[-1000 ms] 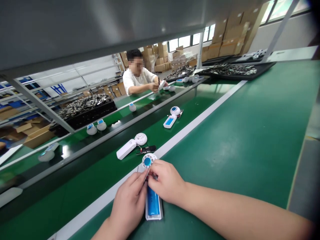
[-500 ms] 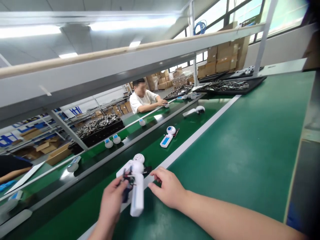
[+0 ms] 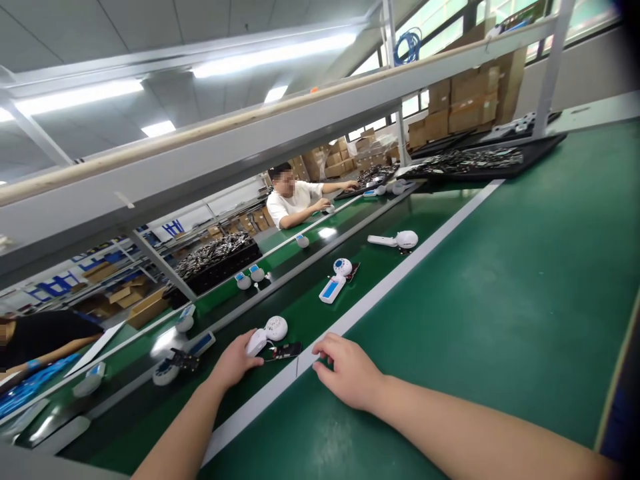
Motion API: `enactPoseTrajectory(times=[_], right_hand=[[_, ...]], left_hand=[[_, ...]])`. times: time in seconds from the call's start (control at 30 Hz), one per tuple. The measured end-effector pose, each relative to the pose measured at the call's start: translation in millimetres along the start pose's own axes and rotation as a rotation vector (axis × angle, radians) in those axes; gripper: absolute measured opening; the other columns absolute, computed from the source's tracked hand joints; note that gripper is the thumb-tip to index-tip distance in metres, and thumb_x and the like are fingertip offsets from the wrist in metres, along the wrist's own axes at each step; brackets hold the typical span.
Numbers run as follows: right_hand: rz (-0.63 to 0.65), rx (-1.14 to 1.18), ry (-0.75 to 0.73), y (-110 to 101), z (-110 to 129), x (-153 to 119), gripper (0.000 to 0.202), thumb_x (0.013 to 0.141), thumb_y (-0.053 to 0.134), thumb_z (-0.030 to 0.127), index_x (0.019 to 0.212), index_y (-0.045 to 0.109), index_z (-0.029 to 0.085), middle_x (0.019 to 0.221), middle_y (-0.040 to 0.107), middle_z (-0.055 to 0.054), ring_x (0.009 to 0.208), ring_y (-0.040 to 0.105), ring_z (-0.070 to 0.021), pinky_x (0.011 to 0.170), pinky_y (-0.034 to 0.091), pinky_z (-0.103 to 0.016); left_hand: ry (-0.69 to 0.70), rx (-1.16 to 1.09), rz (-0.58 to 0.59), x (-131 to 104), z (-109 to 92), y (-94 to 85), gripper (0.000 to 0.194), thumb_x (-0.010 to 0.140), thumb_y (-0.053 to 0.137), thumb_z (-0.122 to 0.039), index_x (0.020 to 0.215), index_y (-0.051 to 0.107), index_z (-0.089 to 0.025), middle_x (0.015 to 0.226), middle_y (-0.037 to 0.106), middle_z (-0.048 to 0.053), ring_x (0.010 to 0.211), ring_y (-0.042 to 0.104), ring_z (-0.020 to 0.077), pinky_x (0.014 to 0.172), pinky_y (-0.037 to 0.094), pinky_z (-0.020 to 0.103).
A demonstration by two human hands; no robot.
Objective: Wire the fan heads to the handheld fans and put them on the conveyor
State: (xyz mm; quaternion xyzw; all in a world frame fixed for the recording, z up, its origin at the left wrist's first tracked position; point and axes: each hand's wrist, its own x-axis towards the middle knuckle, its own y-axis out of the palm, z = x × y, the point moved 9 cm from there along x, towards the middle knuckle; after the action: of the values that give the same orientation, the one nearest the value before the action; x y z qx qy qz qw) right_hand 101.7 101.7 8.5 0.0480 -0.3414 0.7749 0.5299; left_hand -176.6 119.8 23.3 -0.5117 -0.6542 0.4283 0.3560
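Note:
My left hand (image 3: 236, 360) grips the handle of a white device (image 3: 276, 328) with a round perforated head, on the green belt. A dark circuit board (image 3: 286, 351) hangs from it by wires, on the side toward my right hand. My right hand (image 3: 347, 370) rests by the pale strip, fingers curled and apart, holding nothing. Left of my left hand, another white device (image 3: 165, 372) with a dark part lies across the grey divider. Further up the belt are a device with a blue panel (image 3: 332, 289) and a white one (image 3: 407, 239).
Across the belt a person (image 3: 295, 200) in a white top handles a small part. Black trays (image 3: 540, 150) hold metal parts. A shelf beam (image 3: 200, 137) crosses above. Another person's dark sleeve (image 3: 55, 337) shows at the left.
The device my left hand held up is out of that hand; one lies on the divider. My left hand has moved onto another device on the belt. The far person's arm has stretched toward a tray.

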Motion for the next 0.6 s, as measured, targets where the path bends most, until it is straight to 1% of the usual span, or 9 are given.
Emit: enactPoseTrajectory(times=[0.1,0.2,0.23,0.3,0.37,0.43,0.5,0.53,0.6], right_hand=[[-0.040,0.066,0.084,-9.1,-8.9,4.0,0.017,0.083,0.058,0.020,0.095,0.069,0.019,0.093,0.067,-0.004,0.076,0.062,-0.0173,0.072,0.049,-0.030],[-0.081,0.198,0.227,-14.8,-23.6,7.0,0.016,0.085,0.056,0.023,0.086,0.071,0.019,0.087,0.068,-0.005,0.081,0.062,-0.0204,0.074,0.048,-0.033],[-0.076,0.238,0.269,-13.5,-28.3,7.6,0.017,0.085,0.054,0.024,0.082,0.071,0.019,0.083,0.068,-0.005,0.080,0.062,-0.0210,0.074,0.048,-0.033],[-0.028,0.305,0.335,-5.4,-35.7,8.0,0.021,0.086,0.052,0.025,0.077,0.070,0.018,0.073,0.066,-0.004,0.071,0.062,-0.0197,0.066,0.049,-0.032],[0.049,0.370,0.393,7.2,-41.1,6.3,0.023,0.086,0.049,0.024,0.080,0.069,0.017,0.065,0.063,-0.002,0.058,0.059,-0.0163,0.053,0.048,-0.028],[0.126,0.437,0.446,20.1,-44.1,2.7,0.021,0.083,0.049,0.021,0.083,0.069,0.016,0.065,0.063,-0.002,0.051,0.056,-0.0135,0.045,0.045,-0.024],[0.181,0.483,0.487,29.8,-45.1,-1.7,0.018,0.081,0.052,0.022,0.082,0.068,0.014,0.065,0.063,-0.002,0.049,0.055,-0.0120,0.041,0.044,-0.021],[0.197,0.496,0.503,32.9,-45.4,-3.7,0.017,0.080,0.054,0.022,0.080,0.068,0.014,0.064,0.062,-0.002,0.049,0.054,-0.0117,0.041,0.043,-0.021],[0.210,0.510,0.527,36.9,-45.6,-7.1,0.016,0.079,0.056,0.024,0.076,0.067,0.013,0.062,0.062,-0.002,0.049,0.054,-0.0115,0.042,0.043,-0.021]], left_hand=[[-0.036,-0.153,0.028,-6.1,-8.2,-0.4,0.065,0.063,0.071,-0.040,0.123,0.059,-0.014,0.107,0.071,0.013,0.097,0.067,0.0320,0.092,0.047,0.041],[-0.085,-0.327,0.067,-29.2,-24.2,9.0,0.055,0.082,0.049,-0.051,0.121,0.057,-0.012,0.093,0.073,0.011,0.081,0.070,0.0267,0.079,0.052,0.037],[-0.100,-0.380,0.084,-39.7,-31.3,16.2,0.053,0.085,0.043,-0.051,0.118,0.057,-0.012,0.091,0.073,0.010,0.079,0.071,0.0252,0.077,0.053,0.036],[-0.131,-0.477,0.126,-62.2,-47.3,35.6,0.053,0.089,0.037,-0.054,0.113,0.060,-0.013,0.085,0.073,0.008,0.076,0.071,0.0233,0.074,0.054,0.033],[-0.195,-0.603,0.175,-83.7,-61.5,58.3,0.053,0.088,0.040,-0.057,0.107,0.063,-0.014,0.079,0.072,0.007,0.069,0.070,0.0225,0.069,0.054,0.032],[-0.245,-0.684,0.190,-100.4,-73.9,74.6,0.049,0.087,0.044,-0.057,0.096,0.066,-0.014,0.076,0.071,0.006,0.066,0.067,0.0220,0.064,0.051,0.031],[-0.223,-0.635,0.195,-110.8,-86.0,81.2,0.047,0.087,0.045,-0.055,0.082,0.067,-0.015,0.070,0.069,0.006,0.064,0.064,0.0220,0.060,0.046,0.030],[-0.169,-0.564,0.212,-114.0,-93.5,81.8,0.047,0.089,0.043,-0.055,0.077,0.067,-0.016,0.069,0.069,0.006,0.064,0.063,0.0222,0.060,0.044,0.029],[-0.038,-0.420,0.288,-119.3,-107.7,82.8,0.047,0.090,0.042,-0.055,0.078,0.068,-0.018,0.074,0.071,0.006,0.070,0.063,0.0228,0.064,0.043,0.029]])
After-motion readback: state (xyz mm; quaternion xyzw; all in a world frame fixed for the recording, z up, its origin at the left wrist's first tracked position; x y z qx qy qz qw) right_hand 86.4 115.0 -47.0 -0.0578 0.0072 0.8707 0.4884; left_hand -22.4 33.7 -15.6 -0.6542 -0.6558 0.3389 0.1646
